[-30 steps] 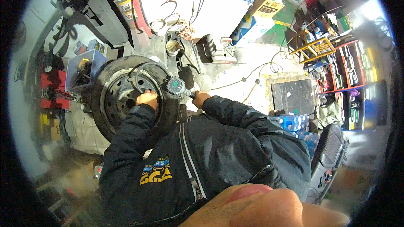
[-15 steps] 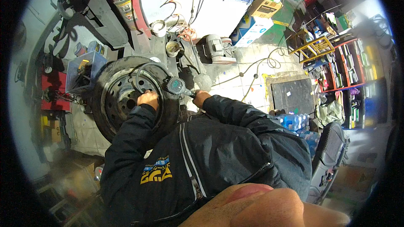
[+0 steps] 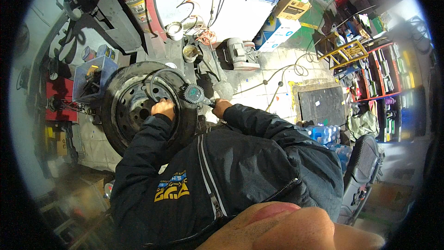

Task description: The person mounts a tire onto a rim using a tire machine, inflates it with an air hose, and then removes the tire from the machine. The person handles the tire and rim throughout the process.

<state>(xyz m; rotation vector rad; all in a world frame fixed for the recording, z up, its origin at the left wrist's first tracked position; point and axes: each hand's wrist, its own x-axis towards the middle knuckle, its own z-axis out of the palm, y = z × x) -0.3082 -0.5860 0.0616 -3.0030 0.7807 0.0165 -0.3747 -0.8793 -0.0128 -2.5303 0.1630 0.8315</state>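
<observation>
A black tire on a dark steel wheel (image 3: 127, 99) lies in front of me, left of the middle. My left hand (image 3: 163, 109) is closed over the wheel's right inner part, gripping the end of a black air hose (image 3: 149, 84). What its fingertips press on is hidden beneath them. The hose loops over the tire to a tire inflator gun (image 3: 193, 94) with a round, ridged digital gauge and a lit display. My right hand (image 3: 222, 108) is wrapped round the inflator's handle, just beyond the tire's right side.
A clear plastic bin (image 3: 95, 79) with tools stands against the tire's left. Beyond are a red machine column (image 3: 141, 11), a small bucket (image 3: 190, 53) and a grey electric motor (image 3: 237, 53). Cables (image 3: 286, 71) cross the tiled floor. Bottled water (image 3: 321, 133) stands at my right.
</observation>
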